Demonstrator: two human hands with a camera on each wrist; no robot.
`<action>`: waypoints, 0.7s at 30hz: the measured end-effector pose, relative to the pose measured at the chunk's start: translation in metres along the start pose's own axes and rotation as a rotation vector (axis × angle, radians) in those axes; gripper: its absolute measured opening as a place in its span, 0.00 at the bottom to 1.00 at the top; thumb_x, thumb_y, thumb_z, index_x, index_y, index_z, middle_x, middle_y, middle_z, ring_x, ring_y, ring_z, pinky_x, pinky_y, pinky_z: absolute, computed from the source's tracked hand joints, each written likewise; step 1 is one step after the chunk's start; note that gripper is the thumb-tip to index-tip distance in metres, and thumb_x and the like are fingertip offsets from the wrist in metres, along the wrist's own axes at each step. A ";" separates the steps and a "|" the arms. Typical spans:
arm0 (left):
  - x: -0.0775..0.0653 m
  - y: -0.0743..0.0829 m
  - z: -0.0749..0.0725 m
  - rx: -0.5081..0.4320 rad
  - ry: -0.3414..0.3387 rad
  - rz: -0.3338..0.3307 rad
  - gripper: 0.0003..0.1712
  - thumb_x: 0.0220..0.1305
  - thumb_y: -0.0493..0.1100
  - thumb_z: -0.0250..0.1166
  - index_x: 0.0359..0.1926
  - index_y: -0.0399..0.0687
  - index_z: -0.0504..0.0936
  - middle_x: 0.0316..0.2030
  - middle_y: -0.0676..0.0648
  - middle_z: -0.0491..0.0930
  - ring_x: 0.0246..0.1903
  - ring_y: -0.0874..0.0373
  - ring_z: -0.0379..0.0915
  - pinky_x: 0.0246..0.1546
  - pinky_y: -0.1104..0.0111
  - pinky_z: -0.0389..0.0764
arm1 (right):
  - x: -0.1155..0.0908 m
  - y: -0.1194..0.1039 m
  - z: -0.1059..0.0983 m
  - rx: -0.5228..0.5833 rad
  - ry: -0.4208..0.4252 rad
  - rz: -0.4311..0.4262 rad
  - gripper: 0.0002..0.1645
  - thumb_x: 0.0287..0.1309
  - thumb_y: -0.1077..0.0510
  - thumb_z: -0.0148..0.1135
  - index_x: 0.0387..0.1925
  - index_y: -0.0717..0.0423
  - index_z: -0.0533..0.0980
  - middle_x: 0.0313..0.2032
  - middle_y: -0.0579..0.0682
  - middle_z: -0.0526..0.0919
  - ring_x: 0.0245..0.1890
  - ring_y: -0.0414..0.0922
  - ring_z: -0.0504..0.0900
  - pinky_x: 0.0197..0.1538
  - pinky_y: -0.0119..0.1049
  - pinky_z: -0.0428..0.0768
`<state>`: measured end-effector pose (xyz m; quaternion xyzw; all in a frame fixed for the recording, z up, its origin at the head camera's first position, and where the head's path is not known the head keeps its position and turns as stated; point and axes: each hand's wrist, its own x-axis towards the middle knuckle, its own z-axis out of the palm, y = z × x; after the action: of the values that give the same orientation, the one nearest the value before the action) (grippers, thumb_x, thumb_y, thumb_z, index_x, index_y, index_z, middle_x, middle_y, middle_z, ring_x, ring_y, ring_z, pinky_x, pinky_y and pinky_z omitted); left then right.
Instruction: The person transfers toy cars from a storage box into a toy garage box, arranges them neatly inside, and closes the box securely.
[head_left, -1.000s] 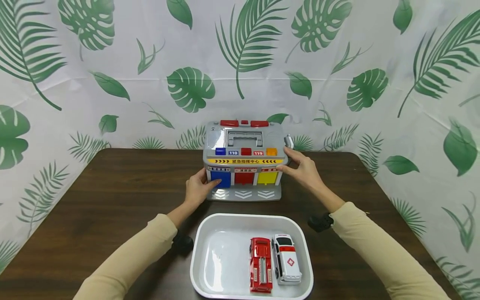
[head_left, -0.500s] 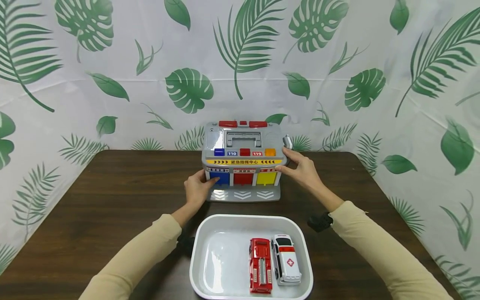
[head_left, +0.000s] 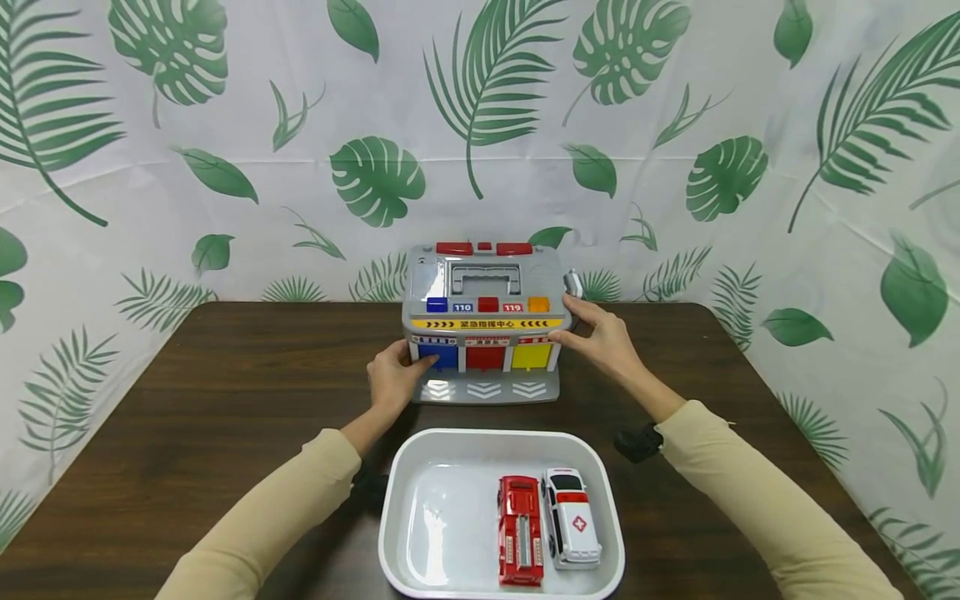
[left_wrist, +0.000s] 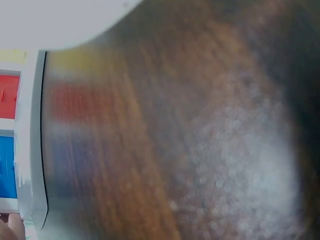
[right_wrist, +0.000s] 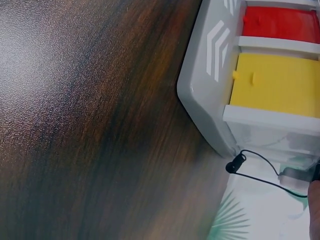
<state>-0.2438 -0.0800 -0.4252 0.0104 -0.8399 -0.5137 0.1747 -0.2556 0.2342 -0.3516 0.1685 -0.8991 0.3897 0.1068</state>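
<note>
A grey toy emergency station (head_left: 431, 282) stands at the back of the table in the head view. Its front has a blue door (head_left: 446, 353), a red door (head_left: 485, 358) and a yellow door (head_left: 531, 358). At the left end, my left hand (head_left: 390, 379) grips the station with the thumb over the blue door and the other fingers partly hidden behind the side. My right hand (head_left: 603, 342) holds the upper right corner, thumb on the front edge. Just beyond that hand sits a small grey piece (head_left: 573, 283). The right wrist view shows a black cord (right_wrist: 262, 181) hanging by the station's side.
A white tray (head_left: 498, 437) stands in front of the station. Lying in its right half are a red fire truck (head_left: 520, 533) and a white ambulance (head_left: 573, 518), side by side. A leaf-patterned cloth (head_left: 480, 92) hangs behind the dark wooden table (head_left: 247, 375).
The blue door's lower edge has moved up and in, level with the other doors, under my left thumb. My right hand keeps its place on the station.
</note>
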 end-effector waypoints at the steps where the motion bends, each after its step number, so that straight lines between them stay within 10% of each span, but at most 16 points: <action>1: 0.000 0.000 0.000 0.003 0.000 0.000 0.21 0.50 0.42 0.73 0.45 0.36 0.82 0.38 0.39 0.85 0.38 0.48 0.83 0.37 0.58 0.82 | 0.000 0.000 0.000 0.003 0.000 0.002 0.44 0.49 0.50 0.70 0.66 0.57 0.64 0.65 0.58 0.67 0.55 0.53 0.76 0.54 0.47 0.77; 21: -0.005 0.004 -0.004 -0.146 -0.045 -0.060 0.27 0.52 0.37 0.71 0.53 0.32 0.76 0.48 0.34 0.80 0.49 0.45 0.78 0.47 0.60 0.80 | 0.000 -0.001 0.000 0.006 -0.005 0.013 0.44 0.49 0.50 0.70 0.66 0.58 0.63 0.65 0.58 0.66 0.55 0.54 0.76 0.54 0.51 0.76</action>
<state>-0.2373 -0.0808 -0.4212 0.0114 -0.8032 -0.5788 0.1405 -0.2553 0.2336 -0.3511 0.1638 -0.8993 0.3927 0.1014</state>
